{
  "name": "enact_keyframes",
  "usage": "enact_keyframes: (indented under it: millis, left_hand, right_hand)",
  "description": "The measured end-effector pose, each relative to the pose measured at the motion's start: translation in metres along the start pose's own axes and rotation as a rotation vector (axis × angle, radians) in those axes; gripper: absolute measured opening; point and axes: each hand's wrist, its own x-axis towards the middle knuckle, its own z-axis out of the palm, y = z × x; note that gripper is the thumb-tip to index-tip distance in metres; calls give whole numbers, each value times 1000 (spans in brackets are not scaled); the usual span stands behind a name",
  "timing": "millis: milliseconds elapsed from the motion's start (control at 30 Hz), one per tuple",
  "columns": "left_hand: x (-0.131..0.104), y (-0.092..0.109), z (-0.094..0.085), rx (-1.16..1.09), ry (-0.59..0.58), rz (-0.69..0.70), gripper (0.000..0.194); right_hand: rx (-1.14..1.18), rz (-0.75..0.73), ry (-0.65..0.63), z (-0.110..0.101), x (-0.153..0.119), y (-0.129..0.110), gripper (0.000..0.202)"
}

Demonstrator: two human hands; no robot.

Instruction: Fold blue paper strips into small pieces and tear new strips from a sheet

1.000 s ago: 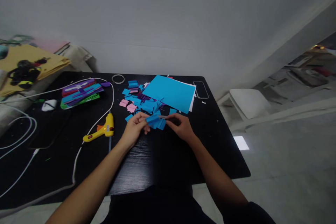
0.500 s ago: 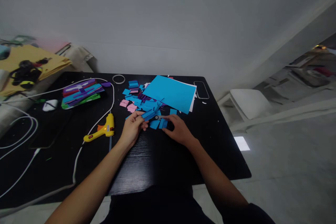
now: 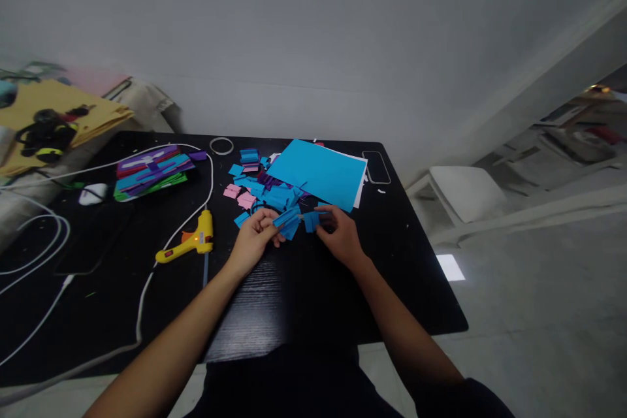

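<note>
The left fingers (image 3: 264, 214) pinch a blue strip (image 3: 289, 217); the right fingers (image 3: 334, 211) curl at a small blue piece (image 3: 311, 222) just beside it, their grip hard to make out. Both forearms slant inward over the tabletop (image 3: 416, 287), scraps (image 3: 278, 196) just beyond the left fingers.

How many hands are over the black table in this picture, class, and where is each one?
2. The left hand grips folded blue paper; the right hand is to its right, fingers at a smaller blue piece. No others show.
</note>
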Motion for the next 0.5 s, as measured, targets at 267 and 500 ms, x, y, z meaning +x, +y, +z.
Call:
enact_keyframes:
  millis: [267, 500]
  left_hand:
    - [0, -2, -3, 63, -73, 28, 30]
    - [-1, -3, -1, 109, -114, 42, 23]
  right_hand:
    - [118, 53, -56, 10, -6, -3, 14]
    - [246, 1, -125, 14, -5, -2, 27]
